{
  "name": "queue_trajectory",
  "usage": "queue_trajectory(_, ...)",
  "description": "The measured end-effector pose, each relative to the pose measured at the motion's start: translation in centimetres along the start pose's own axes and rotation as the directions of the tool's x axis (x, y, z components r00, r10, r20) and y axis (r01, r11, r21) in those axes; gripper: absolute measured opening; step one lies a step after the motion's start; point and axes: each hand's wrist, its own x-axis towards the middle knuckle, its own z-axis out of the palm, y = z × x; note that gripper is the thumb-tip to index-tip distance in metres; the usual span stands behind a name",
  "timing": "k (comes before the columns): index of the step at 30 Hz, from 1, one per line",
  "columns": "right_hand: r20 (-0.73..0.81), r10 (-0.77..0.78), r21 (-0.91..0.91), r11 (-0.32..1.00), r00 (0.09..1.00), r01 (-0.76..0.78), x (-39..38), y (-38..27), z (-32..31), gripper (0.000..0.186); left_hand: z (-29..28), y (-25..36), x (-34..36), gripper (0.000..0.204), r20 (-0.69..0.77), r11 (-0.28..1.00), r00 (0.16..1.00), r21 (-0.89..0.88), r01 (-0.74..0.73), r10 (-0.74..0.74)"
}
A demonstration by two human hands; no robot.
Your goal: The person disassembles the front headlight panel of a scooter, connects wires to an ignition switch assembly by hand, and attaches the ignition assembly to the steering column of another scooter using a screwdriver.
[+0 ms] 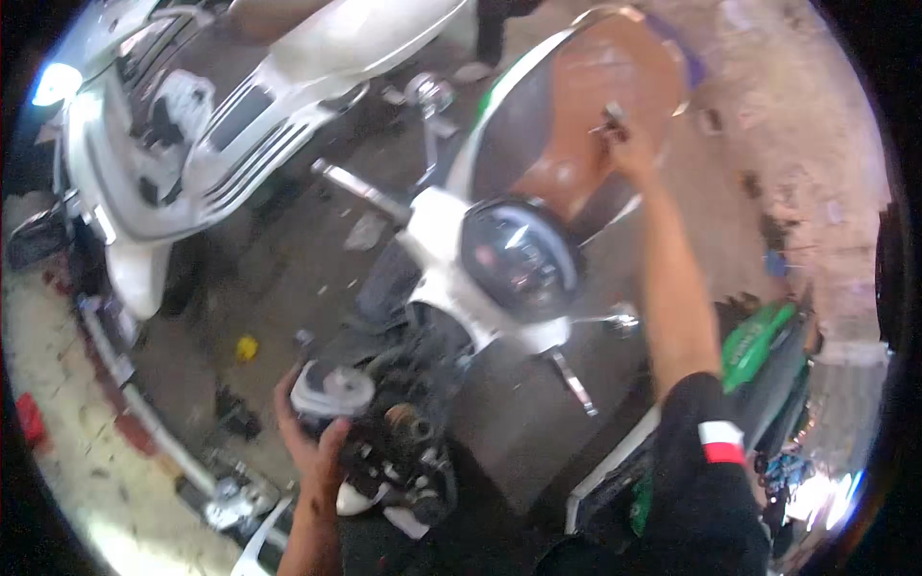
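A white scooter with its handlebar cover (447,230) and dark round speedometer (519,254) stands before me. Over its brown seat (586,82), my right arm reaches far forward. My right hand (631,149) is closed on a small metallic object (613,117), too blurred to name exactly. Low and to the left, my left hand (312,437) curls its fingers and thumb around a whitish rounded part (331,389) with a grey round face. That part sits beside dark, greasy machinery (413,446); whether it is attached there I cannot tell.
Another white scooter (154,206) stands at the far left. Chrome handlebar ends (360,192) and a mirror (619,320) stick out nearby. Green bodywork (759,346) lies right of my arm. A small yellow thing (247,348) lies on the dark floor.
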Motion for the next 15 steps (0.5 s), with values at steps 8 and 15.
queue_trajectory(8,0.326,0.037,-0.013,0.999,0.945,-0.034,2.5,0.6,3.6,0.028,-0.2,0.3,0.1,0.089,-0.093,0.994,0.994,-0.099,0.055,-0.064)
queue_trajectory(15,0.408,0.071,-0.042,0.997,0.910,-0.059,4.1,4.6,3.9,0.033,1.1,0.5,-0.7,0.088,-0.135,0.980,0.987,-0.193,0.054,-0.081)
